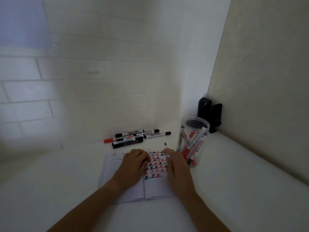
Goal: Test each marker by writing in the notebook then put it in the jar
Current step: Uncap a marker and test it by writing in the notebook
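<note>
- Several markers (189,146), red-capped and black-capped, are already stood in the clear jar (194,141) at the right of the counter (234,190), so a good share of the task is judged done.
- Roughly six or seven markers (133,137) are left lying in a loose pile at the far edge of the counter, just beyond the notebook (127,186); these are judged untested.
- One marker (166,149) is pinched in the right hand (177,166), with its black tip pointing away above the page; whether it is capped cannot be told.
- The left hand (133,162) is laid on the open notebook with its fingers curled down near the centre fold; something dark, perhaps a cap, is glimpsed beneath them, but a grip cannot be confirmed.
- The right-hand page is filled with rows of test marks (155,166) in red and black, each reading as the character "正"; a few small marks are seen at the far left of the other page.
- "WHITEBOARD" is read on the farthest marker of the pile, and "WHITEBOARD MARKER" upside down on a dark-barrelled one nearer; the other labels are too small to read.
- A black holder (211,114) is stood in the far right corner, behind the jar.
</note>
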A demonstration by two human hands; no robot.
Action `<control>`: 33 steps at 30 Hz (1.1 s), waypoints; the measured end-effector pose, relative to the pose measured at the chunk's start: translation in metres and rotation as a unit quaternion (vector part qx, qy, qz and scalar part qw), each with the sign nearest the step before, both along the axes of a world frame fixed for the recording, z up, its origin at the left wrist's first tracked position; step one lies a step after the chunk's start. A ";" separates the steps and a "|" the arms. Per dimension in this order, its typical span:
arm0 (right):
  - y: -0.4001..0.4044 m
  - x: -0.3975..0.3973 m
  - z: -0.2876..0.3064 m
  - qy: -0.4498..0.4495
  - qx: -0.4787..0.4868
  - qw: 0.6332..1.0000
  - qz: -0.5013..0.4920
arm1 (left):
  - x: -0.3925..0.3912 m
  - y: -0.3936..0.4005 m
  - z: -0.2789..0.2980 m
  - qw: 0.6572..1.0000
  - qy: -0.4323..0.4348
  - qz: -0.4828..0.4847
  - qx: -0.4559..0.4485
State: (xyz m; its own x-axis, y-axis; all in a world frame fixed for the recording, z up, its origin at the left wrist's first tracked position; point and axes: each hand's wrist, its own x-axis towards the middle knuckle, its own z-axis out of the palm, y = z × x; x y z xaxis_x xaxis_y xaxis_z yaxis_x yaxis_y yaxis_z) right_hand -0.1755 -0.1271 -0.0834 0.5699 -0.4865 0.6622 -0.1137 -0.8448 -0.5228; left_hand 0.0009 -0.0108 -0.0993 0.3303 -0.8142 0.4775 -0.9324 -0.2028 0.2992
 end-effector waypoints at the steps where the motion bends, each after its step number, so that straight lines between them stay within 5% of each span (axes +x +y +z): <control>1: -0.003 -0.001 -0.001 -0.016 0.015 1.000 0.012 | 0.001 -0.001 -0.001 1.000 0.002 0.002 0.013; 5: -0.007 -0.006 -0.001 -0.061 0.214 0.971 0.082 | 0.002 -0.002 -0.004 0.998 0.008 0.020 0.060; 18: -0.003 -0.011 0.008 -0.031 0.357 0.930 0.077 | 0.004 -0.004 -0.005 0.996 0.018 0.028 0.082; 33: 0.000 -0.012 0.010 0.025 0.345 0.938 0.024 | 0.005 -0.005 -0.004 0.997 0.027 0.026 0.069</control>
State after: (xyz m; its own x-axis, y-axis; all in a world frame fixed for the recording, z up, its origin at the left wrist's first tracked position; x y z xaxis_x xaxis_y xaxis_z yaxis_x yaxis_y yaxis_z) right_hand -0.1876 -0.1272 -0.0731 0.6231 -0.7633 0.1706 -0.1230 -0.3110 -0.9424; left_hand 0.0054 -0.0161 -0.1035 0.3965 -0.8519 0.3422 -0.9027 -0.2939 0.3143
